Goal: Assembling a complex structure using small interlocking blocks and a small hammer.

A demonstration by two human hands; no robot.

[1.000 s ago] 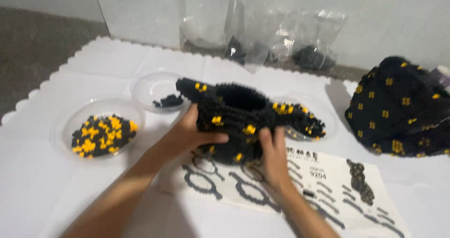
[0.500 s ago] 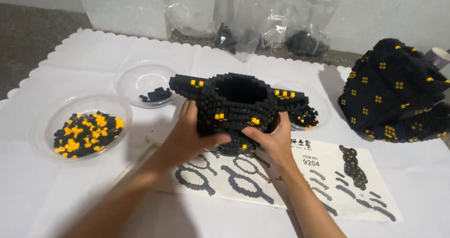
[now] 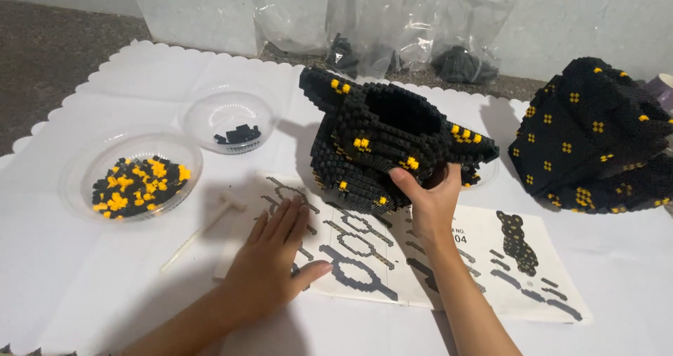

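A hollow black brick model (image 3: 382, 142) with yellow dots is tilted up above the white table cover (image 3: 56, 272). My right hand (image 3: 431, 202) grips its lower front edge from below. My left hand (image 3: 273, 258) lies flat, fingers spread, on the printed instruction sheet (image 3: 491, 265), holding nothing. The sheet shows black ring-shaped diagrams and a small figure picture. A small white hammer (image 3: 200, 230) lies just left of my left hand.
A clear bowl (image 3: 84, 180) of black and yellow bricks sits at the left. A smaller clear bowl (image 3: 231, 110) holds a few black bricks. A second large black dotted model part (image 3: 596, 138) stands at the right. Plastic bags (image 3: 392, 26) line the back wall.
Both hands held the model low on the sheet before. Now my left hand has let go and rests on the sheet, while my right hand has tipped the model up.
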